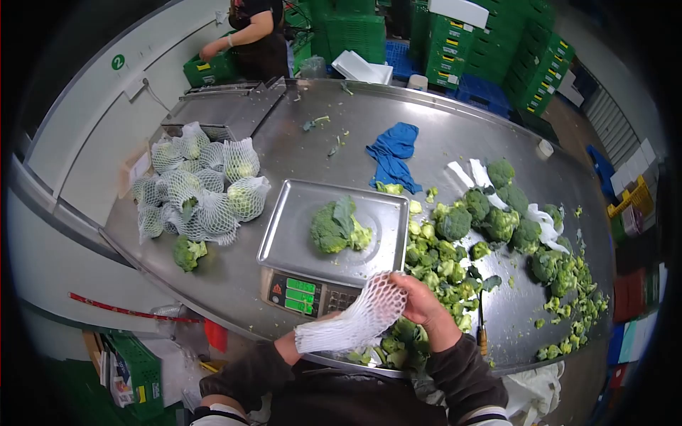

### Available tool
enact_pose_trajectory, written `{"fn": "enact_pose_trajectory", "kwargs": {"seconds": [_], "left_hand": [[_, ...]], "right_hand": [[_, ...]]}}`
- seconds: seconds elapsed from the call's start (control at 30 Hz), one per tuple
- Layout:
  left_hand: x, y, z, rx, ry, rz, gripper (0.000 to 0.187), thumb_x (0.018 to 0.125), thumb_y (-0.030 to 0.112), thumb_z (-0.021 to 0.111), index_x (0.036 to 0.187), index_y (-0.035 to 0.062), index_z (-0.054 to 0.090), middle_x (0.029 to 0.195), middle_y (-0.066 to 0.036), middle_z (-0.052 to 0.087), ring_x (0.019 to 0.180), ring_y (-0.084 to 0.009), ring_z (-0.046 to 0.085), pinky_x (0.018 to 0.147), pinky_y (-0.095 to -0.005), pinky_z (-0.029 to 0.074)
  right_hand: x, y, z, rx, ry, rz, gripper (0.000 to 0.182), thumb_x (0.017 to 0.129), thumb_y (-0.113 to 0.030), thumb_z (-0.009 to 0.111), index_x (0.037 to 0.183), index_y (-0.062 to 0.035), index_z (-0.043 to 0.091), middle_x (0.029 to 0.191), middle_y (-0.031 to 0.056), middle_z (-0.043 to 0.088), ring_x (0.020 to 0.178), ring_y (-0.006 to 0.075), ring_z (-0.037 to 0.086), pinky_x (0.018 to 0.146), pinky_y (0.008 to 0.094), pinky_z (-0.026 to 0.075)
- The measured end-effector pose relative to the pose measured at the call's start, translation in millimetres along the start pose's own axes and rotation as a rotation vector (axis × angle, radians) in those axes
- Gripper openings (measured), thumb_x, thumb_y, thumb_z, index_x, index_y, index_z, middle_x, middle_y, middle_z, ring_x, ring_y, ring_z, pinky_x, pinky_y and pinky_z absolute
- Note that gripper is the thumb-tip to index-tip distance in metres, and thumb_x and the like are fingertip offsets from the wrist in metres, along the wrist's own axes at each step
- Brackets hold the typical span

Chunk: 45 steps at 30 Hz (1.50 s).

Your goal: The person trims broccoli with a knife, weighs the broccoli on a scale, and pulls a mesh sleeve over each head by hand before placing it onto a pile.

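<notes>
the right hand [419, 299] has its fingers closed on the net [355, 319]; the left hand [288, 348] is mostly hidden by it, fingers unclear. broccoli [330, 228] lies on the scale [285, 236]. gentle, even tension spares the net.

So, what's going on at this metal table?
The right hand pinches the wide end of a white foam net sleeve, while the left hand is mostly hidden in or behind it. A green broccoli head lies unwrapped on a scale's silver metal tray. Heads in white netting are piled to the left, loose green broccoli and trimmings lie to the right, and a co-worker's hand is at a green plastic crate.
</notes>
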<state>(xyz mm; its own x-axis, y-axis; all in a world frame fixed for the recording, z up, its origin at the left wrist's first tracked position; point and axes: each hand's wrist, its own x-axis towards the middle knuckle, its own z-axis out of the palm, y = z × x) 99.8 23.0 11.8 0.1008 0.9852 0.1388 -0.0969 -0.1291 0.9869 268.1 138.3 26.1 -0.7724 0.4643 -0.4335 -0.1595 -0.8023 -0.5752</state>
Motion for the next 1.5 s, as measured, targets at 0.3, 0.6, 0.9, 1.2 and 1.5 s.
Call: {"fn": "enact_pose_trajectory", "kwargs": {"seconds": [0.3,0.6,0.9,1.2,1.5], "left_hand": [[33.9,-26.7,-113.3,-0.06,0.718,-0.176,0.033,0.086,0.015,0.041,0.111,-0.0017,0.055,0.09,-0.012,0.064,0.074,-0.0168,0.064,0.062,-0.0283,0.052],[27.2,3.6,-92.6,-0.891,0.531,-0.142,0.061,0.091,0.05,0.034,0.117,-0.003,0.048,0.113,-0.019,0.056,0.1,-0.0301,0.058,0.089,-0.0409,0.047],[-8.5,33.5,-15.5,-1.131,0.447,-0.632,0.055,0.088,0.049,0.042,0.119,0.004,0.049,0.115,-0.016,0.055,0.109,-0.0275,0.052,0.094,-0.039,0.042],[-7.0,-0.5,-14.7,-1.149,0.487,-0.331,0.05,0.091,0.042,0.038,0.124,0.004,0.043,0.117,-0.014,0.052,0.106,-0.0304,0.052,0.094,-0.0438,0.042],[21.2,-35.3,-10.0,-0.545,0.581,-0.065,0.051,0.092,0.044,0.035,0.125,0.005,0.043,0.119,-0.013,0.052,0.107,-0.031,0.051,0.094,-0.0447,0.042]], "right_hand": [[87.1,-43.2,60.6,-1.491,0.459,-0.822,0.036,0.085,-0.024,0.054,0.109,0.0026,0.054,0.104,0.0231,0.054,0.089,0.04,0.055,0.077,0.0436,0.045],[34.5,-47.9,71.4,-1.266,0.078,-0.906,0.029,0.088,-0.022,0.049,0.102,0.0019,0.054,0.1,0.0173,0.053,0.087,0.0324,0.056,0.076,0.0375,0.045],[-32.2,-11.0,30.0,-0.239,-0.049,0.158,0.036,0.095,-0.026,0.04,0.109,0.0039,0.054,0.089,0.0097,0.063,0.074,0.0163,0.064,0.063,0.0309,0.056],[-34.3,48.6,26.6,0.399,0.057,0.078,0.036,0.093,-0.03,0.049,0.112,-0.0006,0.053,0.095,0.0082,0.065,0.072,0.0123,0.064,0.06,0.0236,0.054],[5.0,53.5,21.1,0.431,0.117,-0.041,0.04,0.093,-0.033,0.047,0.116,-0.001,0.051,0.107,0.0114,0.061,0.093,0.0202,0.061,0.083,0.0348,0.049]]}}
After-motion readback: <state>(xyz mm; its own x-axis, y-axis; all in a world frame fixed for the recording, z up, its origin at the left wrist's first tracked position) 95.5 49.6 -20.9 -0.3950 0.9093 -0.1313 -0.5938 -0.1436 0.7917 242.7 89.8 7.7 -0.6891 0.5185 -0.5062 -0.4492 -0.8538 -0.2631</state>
